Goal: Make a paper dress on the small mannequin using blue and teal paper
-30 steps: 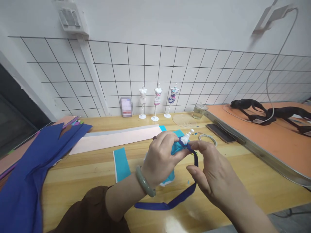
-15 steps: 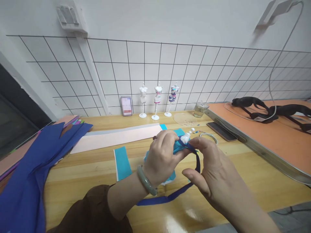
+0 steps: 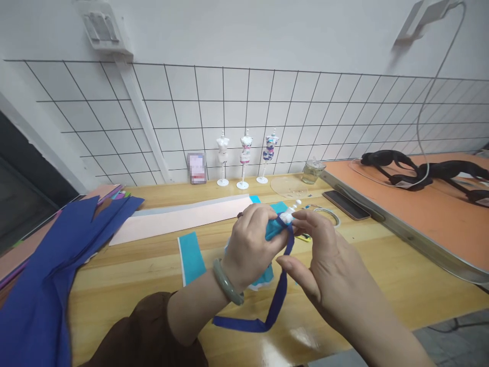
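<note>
My left hand (image 3: pixel 250 237), with a jade-green bangle at the wrist, is closed around a small white dress-form mannequin (image 3: pixel 287 217). Teal fabric (image 3: pixel 272 230) wraps its body, and a narrow dark-blue fabric strip (image 3: pixel 278 300) crosses near its shoulder. The strip's loose length hangs and curves leftward over the table. My right hand (image 3: pixel 332 255) is beside the mannequin, thumb well apart from the curved fingers. Its index fingertip is at the mannequin's shoulder, and the strip hangs free of the thumb. The mannequin's lower part is hidden by my left hand.
Three small mannequins (image 3: pixel 244 153) on stands line the wall beside a phone (image 3: pixel 197 168). Blue cloth (image 3: pixel 49 270) lies left, with a pale pink strip (image 3: pixel 183 219) and a teal piece (image 3: pixel 192 259). A glass jar (image 3: pixel 312 172), tape roll (image 3: pixel 326 216) and dark phone (image 3: pixel 347 205) are right.
The blue strip has slipped off my right hand and now hangs straighter below the mannequin. My right hand has moved slightly left, and the view has shifted a little.
</note>
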A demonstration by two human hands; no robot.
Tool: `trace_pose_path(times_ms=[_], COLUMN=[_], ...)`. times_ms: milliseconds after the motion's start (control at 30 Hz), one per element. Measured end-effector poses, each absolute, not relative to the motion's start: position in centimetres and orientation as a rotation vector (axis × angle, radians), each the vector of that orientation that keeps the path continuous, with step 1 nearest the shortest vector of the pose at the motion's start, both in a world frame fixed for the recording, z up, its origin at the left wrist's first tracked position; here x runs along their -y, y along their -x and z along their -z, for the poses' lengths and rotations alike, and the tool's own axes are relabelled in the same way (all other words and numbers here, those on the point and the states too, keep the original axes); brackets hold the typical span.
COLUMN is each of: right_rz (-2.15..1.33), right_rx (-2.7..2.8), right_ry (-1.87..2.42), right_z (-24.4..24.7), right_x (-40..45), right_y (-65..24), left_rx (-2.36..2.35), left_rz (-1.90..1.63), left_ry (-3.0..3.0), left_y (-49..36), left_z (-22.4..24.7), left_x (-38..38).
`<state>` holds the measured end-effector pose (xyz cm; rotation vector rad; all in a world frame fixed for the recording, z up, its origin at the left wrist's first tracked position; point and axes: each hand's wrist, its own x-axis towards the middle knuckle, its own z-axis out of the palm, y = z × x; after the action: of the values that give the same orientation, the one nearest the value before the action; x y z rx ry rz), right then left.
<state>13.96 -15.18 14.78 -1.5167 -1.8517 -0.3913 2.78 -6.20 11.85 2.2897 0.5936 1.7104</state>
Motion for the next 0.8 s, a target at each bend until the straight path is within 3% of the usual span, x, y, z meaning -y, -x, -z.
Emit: trace_pose_path(times_ms=[200, 400, 633, 800], right_rz=[-0.070, -0.162, -0.503, -0.550], right_rx=[1.644, 1.259, 1.207, 1.194], right_ry=[1.487, 1.396, 1.284, 1.257], right_z=[-14.1, -13.3, -13.4, -13.8], right_x=[15.9, 15.2, 12.5, 11.7], right_y=[-14.5, -15.5, -15.5, -14.8], left_rx=[-0.581, -0.577, -0.460, -0.458], left_rz=[-1.406, -1.149, -1.119, -1.133], left_ry=[-1.905, -1.405, -1.207, -1.223], left_y=[-2.3, -1.4, -2.0, -1.9], left_z=[-12.8, -13.7, -12.5, -12.6], left_x=[5.6, 4.6, 3.7, 3.7])
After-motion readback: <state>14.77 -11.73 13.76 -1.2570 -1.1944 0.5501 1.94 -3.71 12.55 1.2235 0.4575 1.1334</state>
